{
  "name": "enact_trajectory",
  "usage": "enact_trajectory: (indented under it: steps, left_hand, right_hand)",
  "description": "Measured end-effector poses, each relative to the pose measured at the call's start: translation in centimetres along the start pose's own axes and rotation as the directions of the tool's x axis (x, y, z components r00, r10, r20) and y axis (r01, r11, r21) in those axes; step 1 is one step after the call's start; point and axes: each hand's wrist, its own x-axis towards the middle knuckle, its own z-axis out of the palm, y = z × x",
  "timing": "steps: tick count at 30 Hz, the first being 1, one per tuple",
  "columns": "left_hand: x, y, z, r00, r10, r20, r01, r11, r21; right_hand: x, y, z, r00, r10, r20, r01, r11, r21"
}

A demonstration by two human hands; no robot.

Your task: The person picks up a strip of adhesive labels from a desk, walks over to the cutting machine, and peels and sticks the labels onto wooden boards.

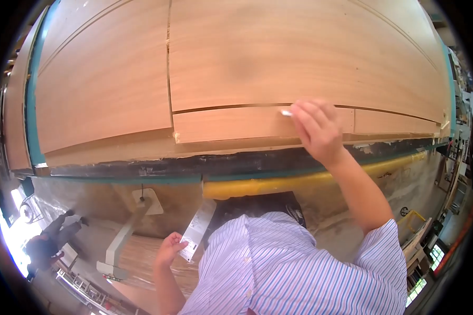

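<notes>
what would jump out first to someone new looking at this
Big wood panels fill the top of the view. Over a narrow board near their lower edge, the right hand holds a small white piece. Lower in the picture, a yellow strip runs above the striped shirt.

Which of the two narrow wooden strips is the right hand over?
The longer strip, on the left: the right hand, holding a small white object, is over it. The shorter strip at right has no hand over it.
</notes>
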Motion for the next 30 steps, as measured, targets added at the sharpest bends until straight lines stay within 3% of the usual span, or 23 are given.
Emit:
enact_trajectory:
  steps: [3,12,15,18,19,21,22,30]
  left_hand:
    - [0.3,-0.7,-0.1,1.000,0.023,0.008,-0.023,0.999,-0.022]
    - [1.5,-1.2,-0.6,0.997,0.076,0.003,-0.076,0.997,-0.012]
    - [1.6,-0.8,-0.5,0.996,0.092,-0.002,-0.092,0.996,0.000]
    - [2.0,-0.6,-0.7,0.993,0.114,0.002,-0.114,0.993,-0.007]
    - [2.0,-0.6,-0.6,0.993,0.121,0.002,-0.121,0.993,-0.015]
    - [2.3,-1.0,-0.8,0.993,0.118,0.016,-0.117,0.993,-0.019]
    - [2.4,-1.1,-0.9,0.993,0.117,0.023,-0.117,0.993,-0.019]
    - [2.5,-1.9,-0.9,0.992,0.127,0.028,-0.126,0.992,-0.026]
  right_hand:
    - [-0.7,-1.4,0.1,0.993,-0.104,0.054,0.103,0.995,0.014]
    - [-1.0,-1.6,0.0,0.981,-0.185,0.054,0.185,0.983,-0.004]
    - [-0.6,-0.6,-0.1,0.999,-0.009,0.032,0.007,0.996,0.087]
    - [1.1,-1.1,-0.7,0.886,0.463,-0.028,-0.453,0.876,0.163]
    - [1.9,-0.8,-1.2,0.916,0.373,-0.151,-0.360,0.927,0.106]
    - [1.8,-0.6,-1.3,0.992,0.023,-0.123,-0.028,0.999,-0.032]
    - [1.6,-0.6,-1.3,0.984,-0.153,-0.093,0.144,0.985,-0.096]
    - [-0.3,-1.9,-0.4,0.980,-0.200,0.006,0.200,0.979,-0.050]
